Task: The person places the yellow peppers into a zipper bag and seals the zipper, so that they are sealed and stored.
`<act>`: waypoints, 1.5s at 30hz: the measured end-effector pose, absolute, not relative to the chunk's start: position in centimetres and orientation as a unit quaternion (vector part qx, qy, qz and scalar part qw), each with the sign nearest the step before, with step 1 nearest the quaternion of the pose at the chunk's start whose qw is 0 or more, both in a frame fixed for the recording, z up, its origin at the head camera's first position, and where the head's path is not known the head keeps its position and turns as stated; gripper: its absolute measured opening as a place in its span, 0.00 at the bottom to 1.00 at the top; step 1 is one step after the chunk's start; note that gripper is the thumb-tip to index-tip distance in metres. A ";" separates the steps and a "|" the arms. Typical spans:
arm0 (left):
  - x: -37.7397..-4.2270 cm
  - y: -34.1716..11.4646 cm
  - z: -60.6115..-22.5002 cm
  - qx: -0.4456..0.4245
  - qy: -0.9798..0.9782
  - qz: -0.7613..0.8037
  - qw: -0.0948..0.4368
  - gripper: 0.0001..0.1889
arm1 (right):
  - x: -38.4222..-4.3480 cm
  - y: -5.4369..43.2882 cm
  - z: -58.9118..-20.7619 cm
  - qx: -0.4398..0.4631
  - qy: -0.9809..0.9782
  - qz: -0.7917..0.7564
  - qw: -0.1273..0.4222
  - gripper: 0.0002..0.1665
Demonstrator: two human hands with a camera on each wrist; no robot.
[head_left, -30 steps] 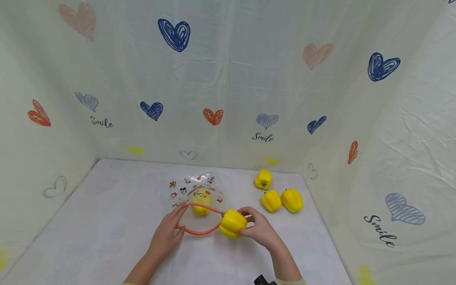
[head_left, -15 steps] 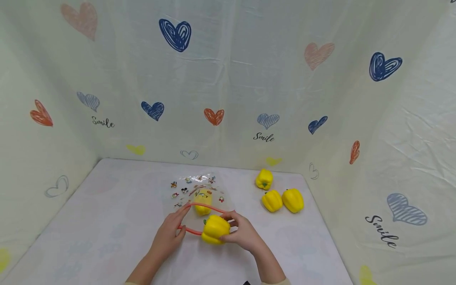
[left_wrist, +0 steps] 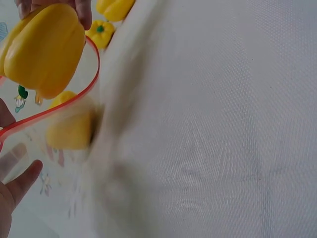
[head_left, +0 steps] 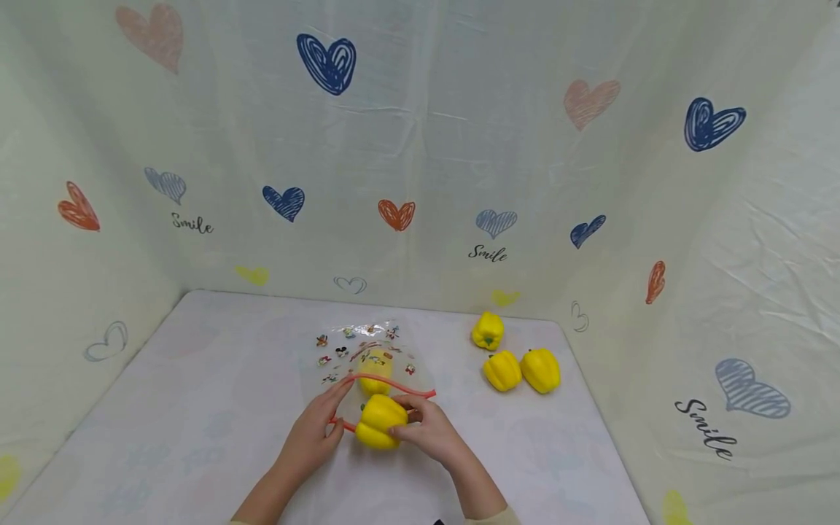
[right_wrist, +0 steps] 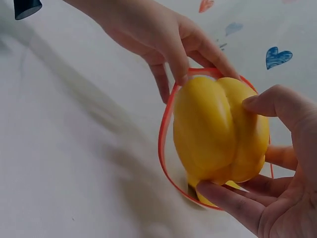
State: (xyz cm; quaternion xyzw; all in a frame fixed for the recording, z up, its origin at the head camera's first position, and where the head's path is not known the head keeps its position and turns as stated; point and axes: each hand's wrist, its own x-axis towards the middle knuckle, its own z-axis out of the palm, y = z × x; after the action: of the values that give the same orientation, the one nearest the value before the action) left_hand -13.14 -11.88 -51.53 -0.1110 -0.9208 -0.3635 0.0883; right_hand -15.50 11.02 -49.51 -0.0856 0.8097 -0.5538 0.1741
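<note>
A clear plastic bag (head_left: 341, 364) with a red rim and small cartoon prints lies on the table, its mouth spread toward the person. At the left end of that rim, my left hand (head_left: 313, 426) holds the bag, fingers on the upper edge and thumb at the lower one. My right hand (head_left: 429, 432) grips a yellow bell pepper (head_left: 380, 421) between thumb and fingers, right at the mouth. In the right wrist view this pepper (right_wrist: 218, 129) fills most of the red loop. Another yellow bell pepper (head_left: 375, 364) shows through the plastic, inside the bag.
To the right on the white-covered table (head_left: 216, 408) sit three more yellow bell peppers, one farther back (head_left: 488, 332) and two side by side, the left one (head_left: 502, 371) close to the right one (head_left: 541, 370). A heart-printed curtain (head_left: 433, 160) rises behind the table.
My right hand has moved left with the yellow bell pepper, from the right end of the red rim to the middle of the bag's mouth. My left hand stays at the rim.
</note>
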 end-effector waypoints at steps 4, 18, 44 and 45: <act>-13.0 -11.9 -51.4 -0.120 -0.917 -0.369 0.091 0.36 | -15.6 10.7 -49.8 -0.081 0.808 -0.558 0.168 0.31; -12.9 -11.7 -51.6 -0.132 -0.912 -0.376 0.095 0.36 | -15.8 9.4 -50.2 -0.118 0.822 -0.539 0.140 0.32; -13.0 -11.8 -51.9 -0.146 -0.914 -0.364 0.101 0.36 | -17.5 7.1 -50.6 -0.082 0.856 -0.498 0.112 0.33; -13.0 -11.8 -51.9 -0.147 -0.914 -0.363 0.103 0.36 | -17.6 7.0 -50.6 -0.080 0.856 -0.499 0.113 0.33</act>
State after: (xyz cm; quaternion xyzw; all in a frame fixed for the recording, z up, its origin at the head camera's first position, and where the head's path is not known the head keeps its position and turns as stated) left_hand -13.03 -11.79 -51.88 -0.1468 -0.9143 -0.3631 0.1033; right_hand -17.60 6.96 -50.63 -0.0795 0.8556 -0.4989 0.1128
